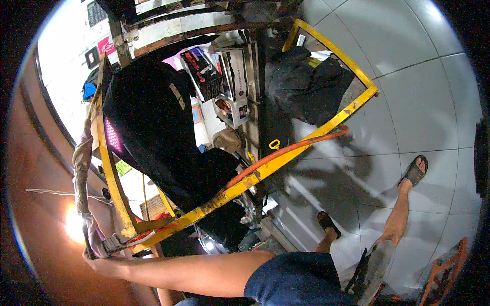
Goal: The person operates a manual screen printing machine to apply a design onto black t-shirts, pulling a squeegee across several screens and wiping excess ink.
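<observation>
My right arm reaches across the bottom to the left. My right hand (99, 265) is closed at the cloth-wrapped lower corner of a yellow metal frame (219, 203); most of its fingers are hidden. A strip wrapped in pale cloth (81, 163) rises from that corner. My left forearm shows in part below the right one, its hand hidden behind the right arm and the frame. An orange hose (286, 149) runs along the frame's long bar. Black cloth (153, 117) hangs inside the frame, and dark grey cloth (311, 86) lies within its far right end.
Beyond the bar, a rack holds boxes (201, 74) and a white carton (232, 109). A yellow handle (274, 144) sits beside the hose. My sandalled feet stand on the grey tiled floor (423, 112). An orange frame (444, 270) is at lower right, a brown wall (41, 204) at left.
</observation>
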The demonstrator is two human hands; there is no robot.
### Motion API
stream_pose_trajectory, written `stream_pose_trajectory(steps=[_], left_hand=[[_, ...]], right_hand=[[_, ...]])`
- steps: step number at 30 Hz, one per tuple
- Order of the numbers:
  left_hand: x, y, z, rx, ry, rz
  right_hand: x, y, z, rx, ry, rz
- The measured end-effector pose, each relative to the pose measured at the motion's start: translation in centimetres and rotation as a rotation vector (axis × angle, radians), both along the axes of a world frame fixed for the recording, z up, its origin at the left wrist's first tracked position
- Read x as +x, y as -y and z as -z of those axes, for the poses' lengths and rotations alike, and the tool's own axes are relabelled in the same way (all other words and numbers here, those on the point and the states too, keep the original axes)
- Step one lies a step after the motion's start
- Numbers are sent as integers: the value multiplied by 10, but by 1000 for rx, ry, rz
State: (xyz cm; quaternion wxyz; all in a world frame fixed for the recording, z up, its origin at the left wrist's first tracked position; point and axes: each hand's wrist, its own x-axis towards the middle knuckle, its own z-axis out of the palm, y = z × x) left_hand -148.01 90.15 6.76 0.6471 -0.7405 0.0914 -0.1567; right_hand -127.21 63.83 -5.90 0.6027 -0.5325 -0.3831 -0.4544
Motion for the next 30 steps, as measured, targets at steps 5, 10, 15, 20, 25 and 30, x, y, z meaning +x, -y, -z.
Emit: stream_pose_trajectory(steps=[5, 10, 15, 20, 25, 30], left_hand=[[17, -16, 26, -88, 11, 8], [-28, -35, 52, -220, 183, -50], [-4, -54, 125, -569, 351, 56], [28, -6, 144, -1631, 827, 175], [30, 17, 131, -1731, 956, 82], [31, 16, 146, -1649, 944, 185]], right_hand=[[6, -7, 13, -31, 36, -14], [-14, -41, 26, -103, 102, -37], [13, -16, 58, -159, 68, 152], [22, 8, 41, -452, 43, 111], [16, 13, 21, -612, -20, 189], [13, 15, 15, -688, -59, 241]])
